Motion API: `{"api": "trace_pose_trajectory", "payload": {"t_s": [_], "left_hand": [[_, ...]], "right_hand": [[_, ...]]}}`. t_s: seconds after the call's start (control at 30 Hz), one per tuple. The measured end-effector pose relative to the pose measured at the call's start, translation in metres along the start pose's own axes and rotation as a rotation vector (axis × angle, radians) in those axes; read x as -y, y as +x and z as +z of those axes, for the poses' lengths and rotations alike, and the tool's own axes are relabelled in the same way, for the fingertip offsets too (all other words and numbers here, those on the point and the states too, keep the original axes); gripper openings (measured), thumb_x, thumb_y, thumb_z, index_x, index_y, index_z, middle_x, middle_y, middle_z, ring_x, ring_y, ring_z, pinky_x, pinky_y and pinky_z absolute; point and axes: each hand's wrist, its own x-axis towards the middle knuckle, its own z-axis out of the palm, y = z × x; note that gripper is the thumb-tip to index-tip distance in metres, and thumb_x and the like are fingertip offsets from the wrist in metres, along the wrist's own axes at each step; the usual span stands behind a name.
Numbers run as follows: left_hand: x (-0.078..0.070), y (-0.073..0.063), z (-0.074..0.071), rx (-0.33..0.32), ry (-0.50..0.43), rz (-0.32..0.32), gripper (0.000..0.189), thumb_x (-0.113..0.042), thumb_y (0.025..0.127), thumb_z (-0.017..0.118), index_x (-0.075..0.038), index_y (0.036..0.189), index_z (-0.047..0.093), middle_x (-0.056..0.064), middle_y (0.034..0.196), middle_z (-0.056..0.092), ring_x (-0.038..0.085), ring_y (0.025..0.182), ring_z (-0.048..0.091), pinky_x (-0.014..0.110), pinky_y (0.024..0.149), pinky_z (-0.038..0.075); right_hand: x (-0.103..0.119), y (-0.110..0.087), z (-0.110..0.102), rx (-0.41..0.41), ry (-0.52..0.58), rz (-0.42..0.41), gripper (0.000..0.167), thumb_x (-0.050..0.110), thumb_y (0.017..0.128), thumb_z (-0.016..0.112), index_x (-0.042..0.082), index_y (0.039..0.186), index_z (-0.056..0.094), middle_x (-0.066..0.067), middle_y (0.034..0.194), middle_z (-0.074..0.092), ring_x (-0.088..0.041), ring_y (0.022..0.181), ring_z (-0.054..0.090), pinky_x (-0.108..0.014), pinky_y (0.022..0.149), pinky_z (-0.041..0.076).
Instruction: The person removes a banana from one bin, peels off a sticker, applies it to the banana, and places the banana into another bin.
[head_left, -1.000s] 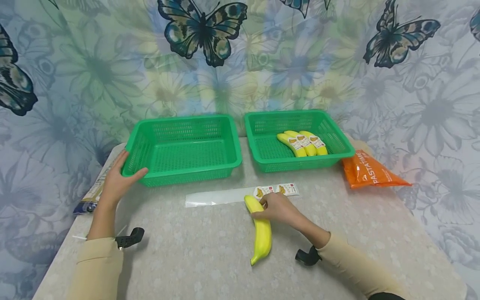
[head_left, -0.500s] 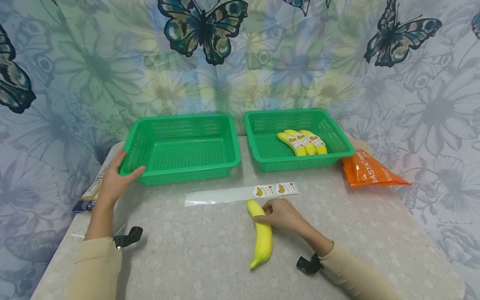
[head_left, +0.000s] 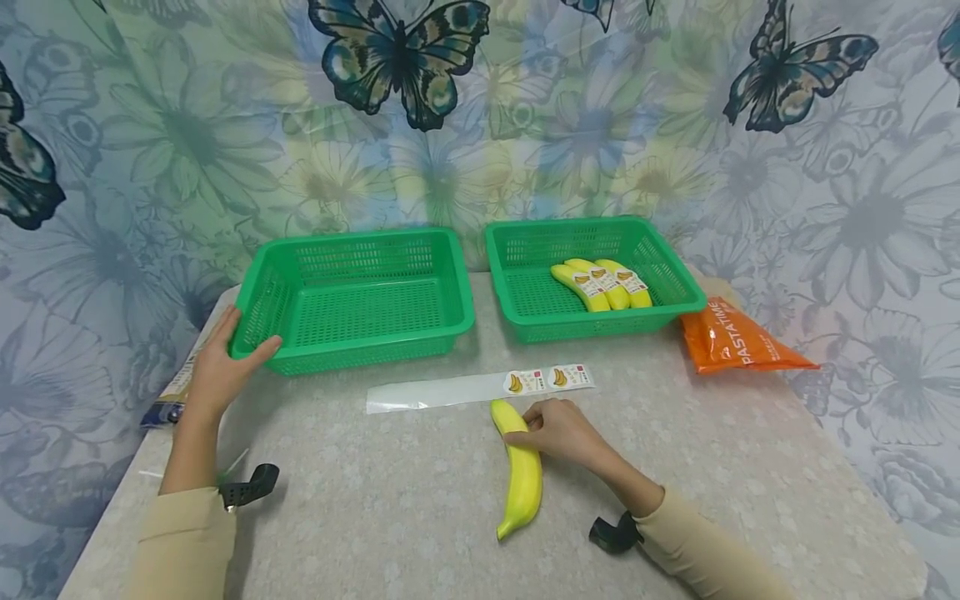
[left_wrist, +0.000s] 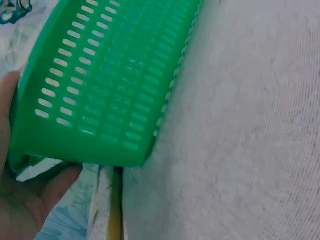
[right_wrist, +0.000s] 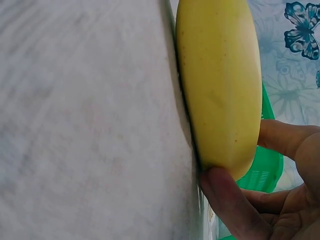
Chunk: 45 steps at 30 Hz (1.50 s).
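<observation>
My left hand (head_left: 219,367) holds the front-left corner of the left green basket (head_left: 360,350), fingers along its side and thumb near the front rim. In the left wrist view the thumb (left_wrist: 62,187) lies just under that basket's corner. Nothing lies in this basket. My right hand (head_left: 564,433) pinches a yellow banana (head_left: 523,483) near its upper end, thumb on one side and fingers on the other. The banana lies lengthwise at the middle of the table. In the right wrist view it rests along the tabletop, with fingertips at its lower end.
A clear strip with two banana stickers (head_left: 525,382) lies just beyond the banana. The right green basket (head_left: 592,329) holds three stickered bananas (head_left: 615,293). An orange packet (head_left: 738,337) sits at its right; a dark-and-tan packet (head_left: 167,402) lies behind my left arm.
The left basket and my left hand have shifted slightly left. My right hand has drawn the banana a little toward me, away from the sticker strip, still pinching it.
</observation>
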Motion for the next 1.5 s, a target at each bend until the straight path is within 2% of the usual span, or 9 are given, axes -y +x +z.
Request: {"api": "trace_pose_trajectory", "payload": {"t_s": [0.17, 0.23, 0.3, 0.4, 0.53, 0.63, 0.87, 1.2, 1.5], "left_hand": [[-0.022, -0.017, 0.008, -0.146, 0.134, 0.088, 0.090, -0.050, 0.095, 0.055, -0.004, 0.157, 0.008, 0.023, 0.163, 0.007, 0.051, 0.145, 0.015, 0.072, 0.110, 0.020], [-0.042, -0.028, 0.018, -0.247, 0.190, 0.212, 0.084, -0.040, 0.094, 0.061, 0.001, 0.154, 0.019, 0.025, 0.160, 0.019, 0.050, 0.143, 0.022, 0.068, 0.112, 0.022], [-0.066, -0.040, 0.035, -0.282, 0.247, 0.336, 0.080, -0.031, 0.091, 0.065, 0.002, 0.152, 0.025, 0.026, 0.156, 0.028, 0.049, 0.140, 0.029, 0.065, 0.113, 0.025], [-0.097, -0.058, 0.065, -0.182, 0.279, 0.487, 0.084, -0.029, 0.086, 0.071, 0.002, 0.151, 0.029, 0.026, 0.152, 0.035, 0.046, 0.139, 0.034, 0.061, 0.113, 0.029], [-0.123, -0.076, 0.106, 0.097, 0.331, 0.555, 0.094, -0.049, 0.086, 0.069, -0.003, 0.154, 0.023, 0.018, 0.158, 0.030, 0.039, 0.147, 0.026, 0.056, 0.116, 0.030], [-0.131, -0.085, 0.129, 0.220, 0.390, 0.601, 0.099, -0.058, 0.085, 0.066, -0.005, 0.155, 0.022, 0.013, 0.161, 0.026, 0.035, 0.149, 0.023, 0.054, 0.117, 0.031], [-0.140, -0.097, 0.169, 0.396, 0.433, 0.686, 0.100, -0.065, 0.084, 0.061, -0.002, 0.153, 0.026, 0.014, 0.160, 0.029, 0.032, 0.147, 0.029, 0.047, 0.119, 0.031], [-0.140, -0.093, 0.206, 0.483, 0.488, 0.677, 0.106, -0.074, 0.081, 0.055, -0.001, 0.152, 0.029, 0.014, 0.160, 0.028, 0.029, 0.148, 0.028, 0.043, 0.121, 0.028], [-0.137, -0.091, 0.212, 0.540, 0.502, 0.650, 0.108, -0.075, 0.080, 0.056, -0.001, 0.153, 0.027, 0.014, 0.162, 0.023, 0.028, 0.150, 0.023, 0.043, 0.122, 0.025]], "right_hand": [[-0.003, 0.000, 0.002, 0.001, 0.002, 0.005, 0.045, 0.044, 0.076, 0.080, 0.005, 0.098, 0.075, 0.004, 0.073, 0.066, -0.011, 0.061, 0.055, -0.024, 0.054, 0.045], [-0.004, 0.000, 0.002, 0.000, 0.000, 0.010, 0.046, 0.044, 0.075, 0.080, 0.005, 0.098, 0.075, 0.004, 0.073, 0.067, -0.011, 0.061, 0.055, -0.024, 0.055, 0.045], [-0.006, -0.001, 0.002, -0.002, -0.003, 0.012, 0.045, 0.044, 0.075, 0.080, 0.006, 0.098, 0.075, 0.004, 0.074, 0.067, -0.011, 0.061, 0.055, -0.023, 0.054, 0.045], [-0.007, -0.001, 0.002, -0.004, -0.006, 0.016, 0.045, 0.045, 0.076, 0.080, 0.006, 0.098, 0.075, 0.004, 0.073, 0.066, -0.010, 0.060, 0.055, -0.023, 0.054, 0.045], [-0.007, 0.000, 0.002, -0.009, -0.006, 0.012, 0.046, 0.046, 0.076, 0.080, 0.006, 0.098, 0.075, 0.004, 0.072, 0.065, -0.010, 0.060, 0.055, -0.022, 0.053, 0.044], [-0.006, 0.001, 0.002, -0.011, -0.005, 0.012, 0.046, 0.046, 0.075, 0.080, 0.006, 0.098, 0.075, 0.004, 0.071, 0.065, -0.010, 0.060, 0.054, -0.022, 0.053, 0.044], [-0.004, 0.003, 0.002, -0.007, -0.004, 0.024, 0.048, 0.045, 0.075, 0.080, 0.004, 0.099, 0.075, 0.003, 0.070, 0.065, -0.011, 0.059, 0.055, -0.024, 0.053, 0.044], [-0.001, 0.004, 0.001, 0.015, 0.008, 0.022, 0.048, 0.045, 0.076, 0.080, 0.004, 0.100, 0.074, 0.003, 0.074, 0.067, -0.010, 0.063, 0.057, -0.024, 0.056, 0.046], [-0.002, 0.003, -0.001, 0.012, 0.001, 0.029, 0.046, 0.044, 0.076, 0.080, 0.004, 0.100, 0.074, 0.002, 0.075, 0.067, -0.011, 0.063, 0.056, -0.024, 0.056, 0.046]]}}
